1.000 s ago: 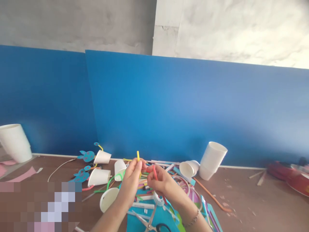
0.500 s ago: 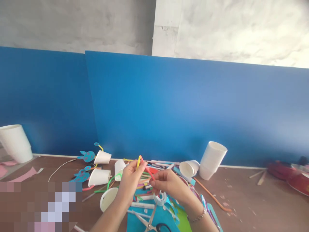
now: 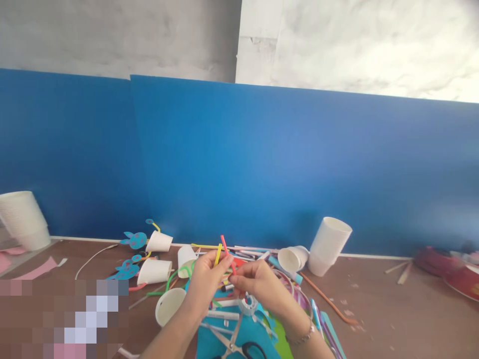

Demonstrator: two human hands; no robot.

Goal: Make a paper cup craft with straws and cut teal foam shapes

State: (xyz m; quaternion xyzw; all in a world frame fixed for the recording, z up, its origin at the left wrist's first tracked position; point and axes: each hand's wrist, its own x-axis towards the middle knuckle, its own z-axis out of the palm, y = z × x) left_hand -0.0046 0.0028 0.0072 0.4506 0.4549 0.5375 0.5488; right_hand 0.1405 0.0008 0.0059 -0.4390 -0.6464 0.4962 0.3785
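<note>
Pinched between the thumb and fingers of my left hand (image 3: 205,279) is a short yellow straw (image 3: 217,254), its top end sticking up. A red straw (image 3: 224,244) stands close beside it, slanting down past my left thumb to my right hand (image 3: 260,283). My right fingers are closed on its lower part. Both hands hover over a heap of craft supplies. Under them lie a tape roll (image 3: 248,305), a white marker (image 3: 222,315) and scissors (image 3: 232,344) with spread blades on blue sheets (image 3: 204,344).
Paper cups with blue rabbit cut-outs (image 3: 135,241) lie at the left. A loose cup (image 3: 170,306) is near my left forearm. Cup stacks stand at far left (image 3: 24,219) and right (image 3: 329,244). A blue partition (image 3: 262,159) rises behind the table. An orange pipe cleaner (image 3: 329,301) lies right.
The red straw now stands higher and more upright, apart from the yellow straw's tip. My right hand has come slightly closer to my left.
</note>
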